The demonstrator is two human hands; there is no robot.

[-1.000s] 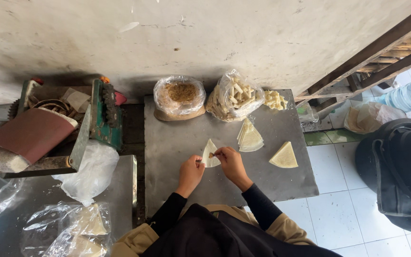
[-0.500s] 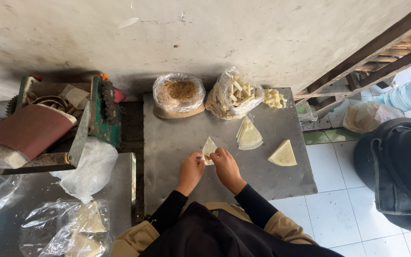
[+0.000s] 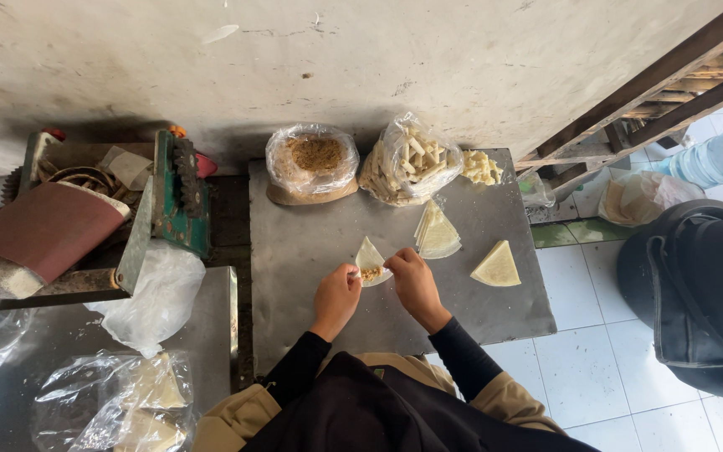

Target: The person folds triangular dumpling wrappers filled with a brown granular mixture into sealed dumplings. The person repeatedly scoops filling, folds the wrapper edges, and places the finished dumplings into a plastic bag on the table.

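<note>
Step in hand, my read: folding filled pastry wrapper (image 3: 371, 261), bench (image 3: 311, 301) centre. Left hand (image 3: 336, 295), right hand (image 3: 412, 276) both pinch it. Wrapper stack (image 3: 438, 233) at 2 o'clock. I'd next press edges firmly.

Soft, even daylight — brightest over the white floor tiles (image 3: 579, 368) at right; wide-angle bending at edges — focus sharp.

Beside the metal table (image 3: 311, 251), the right hand (image 3: 414, 283) is covering the near corner of the pastry wrapper (image 3: 369, 256), and the filling on it is showing too small to identify. Right of the table, a dark bag (image 3: 696, 293) is running off the edge (its far side unseen).
</note>
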